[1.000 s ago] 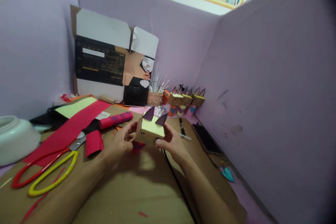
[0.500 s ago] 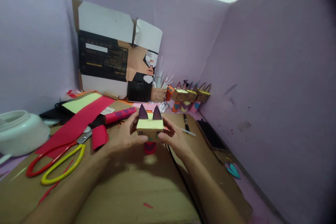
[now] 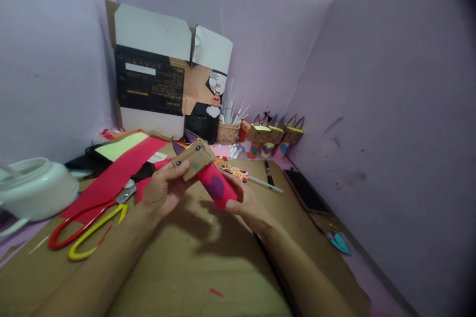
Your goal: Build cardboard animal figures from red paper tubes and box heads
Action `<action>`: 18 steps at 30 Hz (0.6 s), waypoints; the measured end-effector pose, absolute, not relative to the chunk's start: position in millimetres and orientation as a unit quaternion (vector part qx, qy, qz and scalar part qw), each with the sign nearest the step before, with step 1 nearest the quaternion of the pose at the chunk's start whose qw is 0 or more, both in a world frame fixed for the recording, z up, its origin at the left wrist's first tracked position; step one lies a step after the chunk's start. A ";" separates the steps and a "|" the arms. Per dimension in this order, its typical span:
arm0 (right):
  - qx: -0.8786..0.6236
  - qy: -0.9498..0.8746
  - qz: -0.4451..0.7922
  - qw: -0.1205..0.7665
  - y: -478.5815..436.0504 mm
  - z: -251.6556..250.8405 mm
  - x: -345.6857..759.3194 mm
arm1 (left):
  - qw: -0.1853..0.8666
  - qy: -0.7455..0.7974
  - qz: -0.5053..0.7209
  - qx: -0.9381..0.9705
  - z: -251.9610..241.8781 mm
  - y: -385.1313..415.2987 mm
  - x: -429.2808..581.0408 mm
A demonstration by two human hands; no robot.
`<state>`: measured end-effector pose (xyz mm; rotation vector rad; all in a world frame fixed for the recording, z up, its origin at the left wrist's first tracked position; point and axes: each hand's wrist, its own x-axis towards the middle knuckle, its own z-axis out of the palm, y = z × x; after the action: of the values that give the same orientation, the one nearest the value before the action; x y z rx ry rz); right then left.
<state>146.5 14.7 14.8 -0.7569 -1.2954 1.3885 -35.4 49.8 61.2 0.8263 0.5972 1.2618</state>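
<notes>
A paper animal figure (image 3: 199, 158) is held tilted above the cardboard sheet, its boxy cardboard head to the left and its pink tube body (image 3: 216, 185) to the lower right. The head has purple ears, drawn eyes and blue dots; a purple heart marks the tube. My left hand (image 3: 165, 188) is closed around the head, thumb on its face. My right hand (image 3: 245, 203) is closed around the tube's lower end, the thumb at its edge. Just past the right hand lies a stick with a colourful patterned end (image 3: 238, 173).
Scissors (image 3: 92, 223) with red and yellow handles lie at left beside a white pot (image 3: 40, 188) and red paper (image 3: 115, 173). A phone (image 3: 307, 190) and a pen (image 3: 269, 174) lie at right. Similar figures (image 3: 275, 133) stand behind, near a basket (image 3: 227, 132) and an unfolded box (image 3: 152, 79).
The figure has gone from upright and facing forward to tilted, with its head to the left. My right hand has shifted from the head down to the tube.
</notes>
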 end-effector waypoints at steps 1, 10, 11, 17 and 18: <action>-0.316 -0.521 0.585 0.535 13.4 14.9 145.7 | 0.698 0.276 0.564 0.345 60.2 50.7 -34.8; -0.380 -0.459 0.582 0.553 5.8 17.6 137.0 | 0.726 0.352 0.511 0.296 47.6 51.1 -29.0; -0.388 -0.464 0.572 0.554 5.7 17.1 136.6 | 0.722 0.362 0.505 0.303 47.2 50.4 -28.8; -0.468 -0.513 0.479 0.537 5.8 15.5 131.4 | 0.689 0.381 0.503 0.355 44.4 46.1 -22.8; -0.484 -0.518 0.462 0.532 5.8 15.5 130.0 | 0.681 0.386 0.503 0.367 43.9 45.7 -21.7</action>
<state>130.0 5.8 15.5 -1.1547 -1.2362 1.1018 -21.7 45.7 43.9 0.8225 0.8656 1.1291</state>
